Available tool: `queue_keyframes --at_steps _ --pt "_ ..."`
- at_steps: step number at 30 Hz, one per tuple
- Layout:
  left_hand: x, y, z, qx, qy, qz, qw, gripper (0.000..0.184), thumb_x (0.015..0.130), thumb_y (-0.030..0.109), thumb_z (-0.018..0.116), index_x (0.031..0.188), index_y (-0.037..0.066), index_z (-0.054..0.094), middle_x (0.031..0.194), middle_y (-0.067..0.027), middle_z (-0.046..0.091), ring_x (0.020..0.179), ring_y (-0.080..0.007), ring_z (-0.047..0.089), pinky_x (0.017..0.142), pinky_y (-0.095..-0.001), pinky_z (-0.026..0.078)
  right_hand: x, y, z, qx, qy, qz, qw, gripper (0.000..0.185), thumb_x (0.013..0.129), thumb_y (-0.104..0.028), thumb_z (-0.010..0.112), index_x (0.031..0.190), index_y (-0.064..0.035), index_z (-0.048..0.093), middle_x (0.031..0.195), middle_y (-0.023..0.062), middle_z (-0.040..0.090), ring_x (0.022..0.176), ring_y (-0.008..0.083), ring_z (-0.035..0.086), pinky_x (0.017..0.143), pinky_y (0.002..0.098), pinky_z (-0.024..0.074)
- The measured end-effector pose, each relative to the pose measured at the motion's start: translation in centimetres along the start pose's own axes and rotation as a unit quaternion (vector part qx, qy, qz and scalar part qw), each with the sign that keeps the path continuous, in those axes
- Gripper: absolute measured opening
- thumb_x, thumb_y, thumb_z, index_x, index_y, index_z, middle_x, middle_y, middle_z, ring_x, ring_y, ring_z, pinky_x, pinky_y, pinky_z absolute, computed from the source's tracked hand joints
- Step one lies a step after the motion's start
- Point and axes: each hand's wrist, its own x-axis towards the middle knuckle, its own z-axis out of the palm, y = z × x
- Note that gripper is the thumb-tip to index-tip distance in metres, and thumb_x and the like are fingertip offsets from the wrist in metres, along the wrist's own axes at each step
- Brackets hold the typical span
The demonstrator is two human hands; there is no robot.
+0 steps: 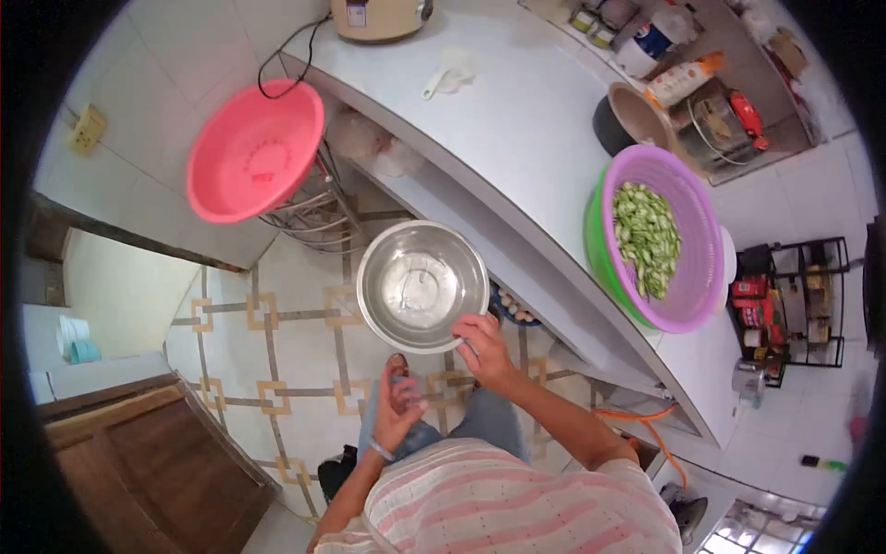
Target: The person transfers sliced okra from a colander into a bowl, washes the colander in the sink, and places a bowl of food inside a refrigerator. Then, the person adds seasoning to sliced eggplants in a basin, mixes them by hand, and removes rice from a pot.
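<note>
My right hand (484, 348) grips the near right rim of a stainless steel basin (380, 309), fingers closed over its edge. The basin hangs above the tiled floor, and I see nothing in it but reflections. My left hand (399, 411) is off the basin, just below its near rim, with the fingers apart and nothing in them. To the right, a purple colander (699, 245) full of chopped green vegetable pieces (646, 231) sits in a green basin (598, 226) on the white counter (498, 120).
A pink basin (258, 152) rests on a metal rack at the left. On the counter stand a beige appliance (378, 20), a white spoon-like scoop (434, 85) and a dark pot (637, 120). An orange hose (637, 417) runs near my right elbow. A wooden door (152, 457) is lower left.
</note>
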Motion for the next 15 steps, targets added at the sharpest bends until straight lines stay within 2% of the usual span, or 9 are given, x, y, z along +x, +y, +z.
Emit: queue_keyframes --at_steps 1,4,5,8,9,10,13,14,15 --pt "0.2 2.5 0.4 -0.026 -0.030 0.007 0.999 0.094 0.078 0.013 0.069 0.145 0.016 0.002 0.110 -0.0106 0.050 0.091 -0.0173 0.054 0.076 -0.0319 0.048 -0.8 -1.5 -0.7 -0.009 0.005 0.010 1.000 0.030 0.071 0.003 0.063 0.101 -0.0012 0.057 0.106 0.0137 0.051 0.095 0.0324 0.049 0.083 0.0385 0.0423" --pt "0.3 9.8 2.6 -0.122 -0.034 -0.063 0.990 0.083 0.085 0.024 0.062 0.144 0.017 0.004 0.109 -0.0114 0.050 0.091 -0.0210 0.057 0.072 -0.0346 0.051 -1.4 -5.5 -3.4 -0.018 0.023 0.005 1.000 0.030 0.072 0.003 0.063 0.101 -0.0005 0.057 0.106 0.0141 0.051 0.096 0.0330 0.049 0.084 0.0390 0.0420" --pt "0.8 12.0 3.7 -0.161 -0.069 -0.063 0.983 0.066 0.091 0.027 0.053 0.141 0.015 0.012 0.114 -0.0122 0.050 0.092 -0.0248 0.060 0.066 -0.0364 0.055 -1.9 -6.5 -4.3 -0.022 0.029 0.004 0.999 0.030 0.073 0.002 0.062 0.102 -0.0005 0.056 0.107 0.0145 0.051 0.097 0.0332 0.049 0.084 0.0392 0.0420" --pt "1.8 15.5 6.3 -0.117 -0.080 -0.058 0.988 0.051 0.091 0.023 0.050 0.132 0.005 0.027 0.117 -0.0176 0.052 0.093 -0.0261 0.061 0.069 -0.0390 0.058 -3.4 -8.8 -6.3 -0.043 0.041 0.003 0.998 0.031 0.075 0.002 0.061 0.105 -0.0006 0.056 0.110 0.0157 0.050 0.099 0.0337 0.049 0.084 0.0393 0.0426" --pt "2.3 15.9 7.2 -0.084 -0.043 -0.057 0.994 0.040 0.091 0.016 0.047 0.127 0.002 0.033 0.114 -0.0175 0.053 0.093 -0.0283 0.062 0.066 -0.0401 0.060 -3.9 -9.4 -6.6 -0.054 0.044 0.004 0.998 0.032 0.075 0.003 0.061 0.107 -0.0007 0.056 0.112 0.0160 0.050 0.100 0.0337 0.050 0.084 0.0389 0.0433" --pt "3.2 15.8 7.3 -0.047 -0.053 -0.049 0.996 0.040 0.090 0.013 0.045 0.127 0.003 0.034 0.114 -0.0175 0.053 0.092 -0.0284 0.062 0.065 -0.0407 0.060 -4.2 -9.8 -7.0 -0.066 0.046 0.006 0.997 0.033 0.076 0.003 0.060 0.108 -0.0008 0.056 0.113 0.0164 0.050 0.100 0.0337 0.050 0.085 0.0385 0.0439" --pt "5.2 16.9 6.4 0.078 -0.040 -0.025 0.996 0.042 0.085 0.002 0.039 0.127 0.006 0.037 0.111 -0.0152 0.054 0.088 -0.0290 0.063 0.062 -0.0429 0.060 -5.0 -11.0 -9.0 0.018 0.087 0.067 0.994 0.035 0.077 0.003 0.058 0.112 -0.0015 0.054 0.119 0.0166 0.048 0.102 0.0318 0.053 0.083 0.0365 0.0471" --pt "8.6 15.6 2.5 0.175 -0.053 0.079 0.980 0.047 0.084 0.000 0.040 0.130 0.007 0.035 0.111 -0.0160 0.054 0.087 -0.0292 0.063 0.064 -0.0416 0.059 -5.2 -10.8 -10.2 -0.004 0.100 0.066 0.993 0.035 0.077 0.003 0.057 0.112 -0.0018 0.054 0.120 0.0166 0.047 0.102 0.0310 0.054 0.082 0.0360 0.0479" --pt "9.1 16.9 2.6 0.291 -0.040 0.155 0.943 0.052 0.082 -0.002 0.041 0.133 0.007 0.033 0.112 -0.0184 0.054 0.091 -0.0303 0.061 0.070 -0.0402 0.056 -5.6 -10.5 -11.8 -0.023 0.110 0.066 0.991 0.035 0.077 0.003 0.057 0.112 -0.0020 0.054 0.121 0.0166 0.047 0.102 0.0302 0.054 0.081 0.0354 0.0487"
